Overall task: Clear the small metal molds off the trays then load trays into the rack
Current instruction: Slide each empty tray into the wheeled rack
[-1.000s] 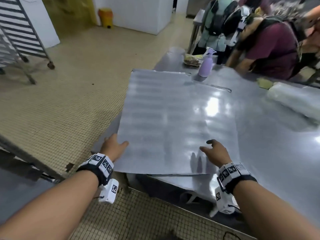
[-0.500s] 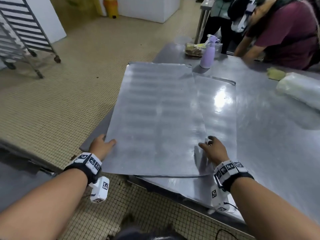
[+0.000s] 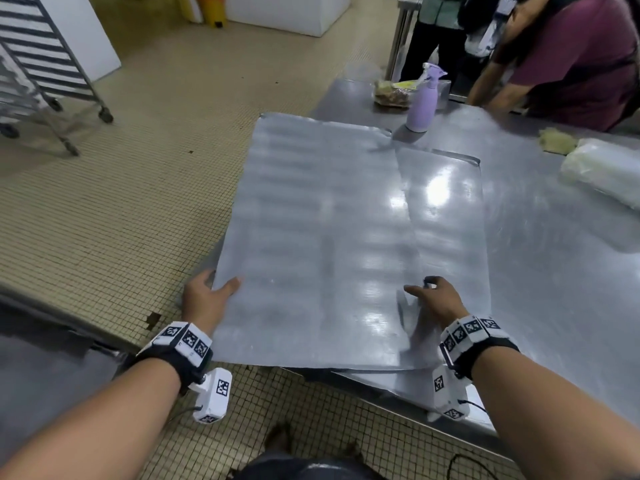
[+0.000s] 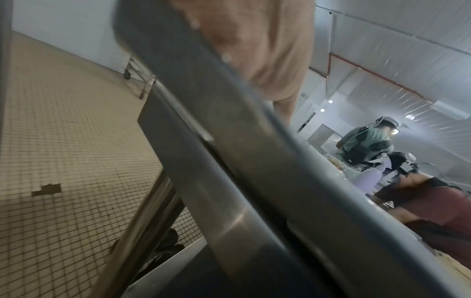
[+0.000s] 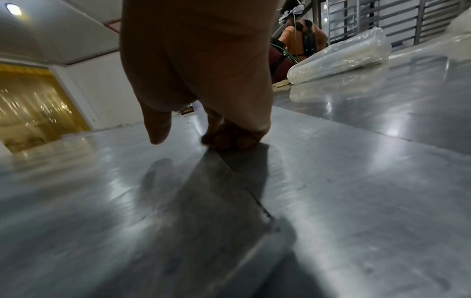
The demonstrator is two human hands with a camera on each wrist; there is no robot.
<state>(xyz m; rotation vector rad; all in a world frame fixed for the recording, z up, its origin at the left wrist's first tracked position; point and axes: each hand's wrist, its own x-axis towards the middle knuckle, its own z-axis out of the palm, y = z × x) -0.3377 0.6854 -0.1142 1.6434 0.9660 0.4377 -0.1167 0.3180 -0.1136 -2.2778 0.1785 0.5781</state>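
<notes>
With no molds showing on either sheet, the clearing part looks done; loading is the step in hand.

Far left: the rack, wheeled, stands across the tiled floor, well apart from the table.

Left hand: grips the left edge of the top tray, thumb lying on its upper face, fingers tucked out of sight beneath. From the left wrist view the tray's edge crosses right under the palm.

Top tray: bare, skewed, overhanging the table's near-left corner. It lies over a second tray, which shows along its right side.

Right hand: fingertips curled down against the top tray's right edge, where it overlaps the lower one; thumb lifted clear. Whether the fingers have got under the edge I cannot tell.

Farther right: purple spray bottle just past the trays' far corner; a plastic-wrapped roll well apart. Other people at the far side.

Next move, as I judge it: get the right fingers under the edge, lift the top tray level with both hands, turn left, carry it to the rack. Risk: thin sheet may flex or drag the lower tray along.
</notes>
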